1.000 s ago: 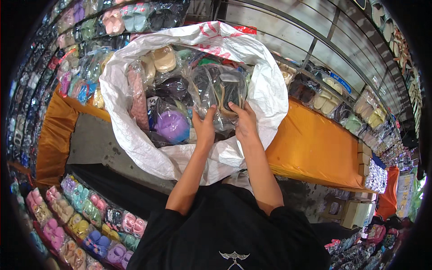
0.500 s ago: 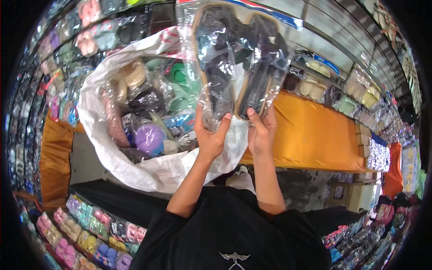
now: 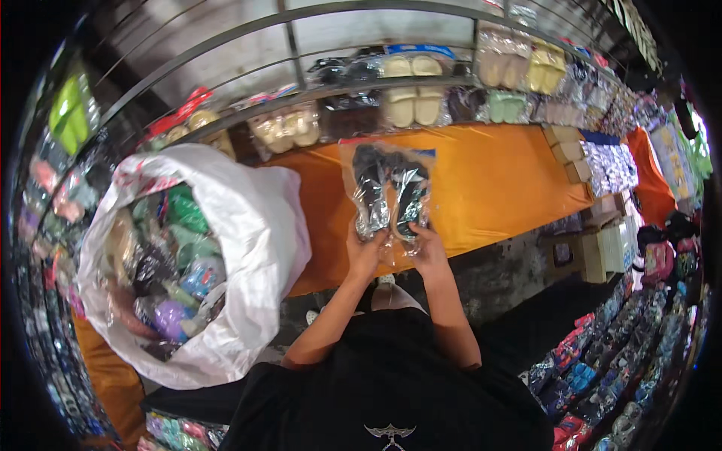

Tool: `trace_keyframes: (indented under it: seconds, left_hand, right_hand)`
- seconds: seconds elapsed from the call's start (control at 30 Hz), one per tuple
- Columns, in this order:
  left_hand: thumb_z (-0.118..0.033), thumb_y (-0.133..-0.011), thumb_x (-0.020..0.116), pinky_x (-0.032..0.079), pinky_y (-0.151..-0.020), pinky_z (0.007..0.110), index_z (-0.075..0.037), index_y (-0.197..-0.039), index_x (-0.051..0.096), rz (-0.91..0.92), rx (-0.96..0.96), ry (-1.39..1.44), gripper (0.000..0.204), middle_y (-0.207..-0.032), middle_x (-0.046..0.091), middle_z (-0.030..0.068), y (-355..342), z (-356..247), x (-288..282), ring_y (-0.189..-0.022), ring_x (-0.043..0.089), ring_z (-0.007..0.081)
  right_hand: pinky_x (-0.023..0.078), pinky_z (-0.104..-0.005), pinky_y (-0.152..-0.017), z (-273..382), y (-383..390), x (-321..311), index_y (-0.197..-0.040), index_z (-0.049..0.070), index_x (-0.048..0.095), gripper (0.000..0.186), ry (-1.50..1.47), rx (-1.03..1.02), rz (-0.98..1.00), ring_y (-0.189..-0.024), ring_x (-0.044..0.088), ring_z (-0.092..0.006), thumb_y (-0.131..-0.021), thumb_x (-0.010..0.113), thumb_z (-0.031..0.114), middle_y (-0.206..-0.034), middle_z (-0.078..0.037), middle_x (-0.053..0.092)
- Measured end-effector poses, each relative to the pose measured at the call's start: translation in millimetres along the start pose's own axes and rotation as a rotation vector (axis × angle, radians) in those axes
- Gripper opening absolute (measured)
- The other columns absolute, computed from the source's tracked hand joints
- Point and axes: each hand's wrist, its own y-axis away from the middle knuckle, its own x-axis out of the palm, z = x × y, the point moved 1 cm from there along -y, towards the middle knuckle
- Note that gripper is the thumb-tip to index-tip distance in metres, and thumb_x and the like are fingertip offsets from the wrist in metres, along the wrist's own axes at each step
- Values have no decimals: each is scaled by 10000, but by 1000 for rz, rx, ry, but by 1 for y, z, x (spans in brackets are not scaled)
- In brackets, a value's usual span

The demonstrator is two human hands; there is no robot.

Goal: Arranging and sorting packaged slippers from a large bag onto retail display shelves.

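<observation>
A clear plastic pack of black sandals with tan edges (image 3: 387,192) is held over the orange cloth-covered table (image 3: 496,180). My left hand (image 3: 364,251) grips its lower left corner, and my right hand (image 3: 428,248) grips the lower right, thumb on the front. To my left stands a large white woven sack (image 3: 253,289), its top rolled open, stuffed with bagged footwear (image 3: 173,316) in purple, green, beige and dark colours.
Bagged slides (image 3: 412,98) line a shelf along metal bars (image 3: 297,60). Cardboard boxes (image 3: 575,165) sit at the table's right end. Dense rows of wrapped footwear (image 3: 583,372) fill the lower right and far left. A dark floor (image 3: 496,263) shows below the table.
The sandal pack was lifted out of the sack and is now lower, over the orange table. The view has turned right, so the sack sits further left.
</observation>
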Motion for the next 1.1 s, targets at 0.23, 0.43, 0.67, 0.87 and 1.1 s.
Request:
trace_keyframes:
  seconds: [0.23, 0.43, 0.67, 0.87, 1.1]
  left_hand:
    - [108, -810, 630, 545, -794, 321, -13, -1366, 382, -100, -290, 79, 621, -1152, 597, 126, -33, 105, 20, -980, 635, 218]
    - [-65, -828, 720, 539, -741, 333, -72, -1369, 395, -50, -303, -97, 631, -1122, 612, 89, -91, 146, -9, -929, 623, 192]
    - [-533, -901, 609, 548, -760, 376, -91, -1358, 444, -117, -690, -116, 657, -1151, 606, 114, -87, 176, -47, -966, 634, 255]
    - [-540, -866, 656, 582, -754, 402, -73, -1311, 508, -301, -624, -250, 662, -1131, 612, 107, -59, 191, -38, -926, 636, 227]
    - [-363, -857, 741, 498, -610, 302, -10, -1041, 677, -428, -429, -696, 403, -869, 689, 38, -41, 215, -118, -701, 626, 145]
  right_hand:
    - [565, -425, -794, -3, -85, -118, -1237, 150, 488, 458, 34, 201, -32, -977, 648, -264, -848, 623, -50, -1101, -82, 608]
    - [511, -347, -633, -11, -158, -134, -1203, 79, 561, 306, 250, 301, 6, -768, 633, -216, -907, 613, 23, -955, -49, 649]
    - [539, -349, -684, -33, -173, -138, -1184, 57, 569, 309, 584, 322, -121, -760, 621, -195, -889, 655, 88, -949, -71, 642]
    - [544, -323, -661, -34, -169, -219, -1147, 43, 577, 352, 740, 186, -227, -734, 627, -170, -822, 713, 63, -922, -45, 643]
    - [499, -295, -575, -30, -160, -239, -868, 15, 662, 106, 933, 198, -197, -668, 627, -164, -806, 708, 86, -772, -58, 663]
